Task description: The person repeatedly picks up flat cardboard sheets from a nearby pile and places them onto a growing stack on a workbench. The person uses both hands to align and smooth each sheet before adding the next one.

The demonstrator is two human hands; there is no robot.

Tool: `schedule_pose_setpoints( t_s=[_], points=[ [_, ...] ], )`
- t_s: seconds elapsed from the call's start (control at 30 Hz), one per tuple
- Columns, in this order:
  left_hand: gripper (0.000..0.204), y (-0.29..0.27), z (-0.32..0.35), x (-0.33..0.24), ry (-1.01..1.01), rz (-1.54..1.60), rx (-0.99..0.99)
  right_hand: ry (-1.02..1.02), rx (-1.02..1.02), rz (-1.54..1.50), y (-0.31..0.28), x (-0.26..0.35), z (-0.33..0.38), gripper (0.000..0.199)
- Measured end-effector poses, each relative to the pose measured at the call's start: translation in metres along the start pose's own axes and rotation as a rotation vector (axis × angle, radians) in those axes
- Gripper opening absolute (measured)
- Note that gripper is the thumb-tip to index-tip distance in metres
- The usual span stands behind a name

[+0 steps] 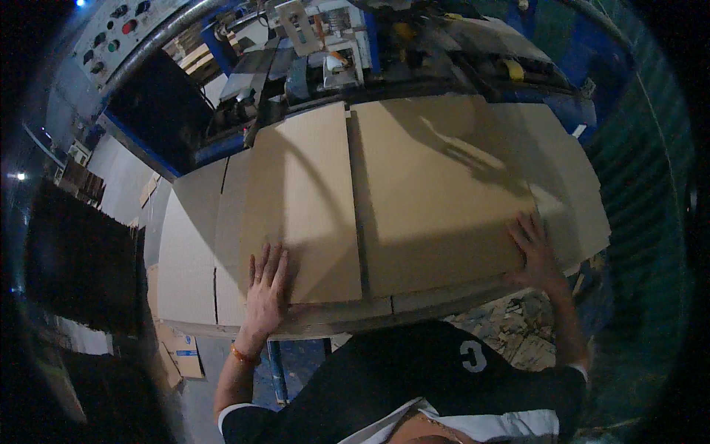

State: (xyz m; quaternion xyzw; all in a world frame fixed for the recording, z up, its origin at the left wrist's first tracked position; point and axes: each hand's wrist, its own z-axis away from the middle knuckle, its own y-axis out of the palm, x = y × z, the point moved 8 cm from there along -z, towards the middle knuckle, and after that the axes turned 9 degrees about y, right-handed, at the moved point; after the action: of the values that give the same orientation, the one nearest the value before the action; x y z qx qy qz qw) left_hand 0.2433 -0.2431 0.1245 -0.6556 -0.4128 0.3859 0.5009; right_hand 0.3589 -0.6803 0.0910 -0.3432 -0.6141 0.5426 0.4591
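A big flat cardboard sheet (414,200) lies on the bench (325,320), topping a stack of like sheets (188,251) that shows along the left. Its long axis runs side to side across the person's front, and a slot down its middle points away toward the machine (325,52) at the far edge. The left hand (265,292) lies flat on the near left corner, fingers spread and pressing down, grasping nothing. The right hand (534,251) lies open over the near right edge, fingers spread on top; whether the thumb hooks under the edge I cannot tell. To my eye the sheet is being squared up and steadied, ready for feeding. The next move would call for an even push from both palms, keeping the far edge square to the machine. A control panel (118,29) sits up to the left, and cardboard scraps (510,325) litter the floor below.
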Motion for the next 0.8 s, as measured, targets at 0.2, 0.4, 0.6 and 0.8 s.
schedule_pose_setpoints(
  t_s=[0.2, 0.4, 0.6, 0.8],
  points=[
    [0.079, 0.003, -0.052, 0.035, 0.111, -0.020, -0.209, -0.010, -0.070, 0.106, -0.013, -0.027, -0.082, 0.077],
    [0.079, -0.003, -0.153, 0.105, -0.147, -0.101, -0.421, 0.303, 0.020, -0.138, -0.016, -0.013, -0.182, 0.065],
    [0.091, -0.031, -0.085, 0.103, -0.350, -0.250, -0.494, 0.007, -0.499, -0.085, -0.057, -0.004, -0.091, 0.057],
    [0.087, -0.018, 0.178, 0.120, -1.388, 0.005, -0.846, 0.244, -0.346, 0.042, -0.004, -0.059, -0.018, 0.056]
  ],
)
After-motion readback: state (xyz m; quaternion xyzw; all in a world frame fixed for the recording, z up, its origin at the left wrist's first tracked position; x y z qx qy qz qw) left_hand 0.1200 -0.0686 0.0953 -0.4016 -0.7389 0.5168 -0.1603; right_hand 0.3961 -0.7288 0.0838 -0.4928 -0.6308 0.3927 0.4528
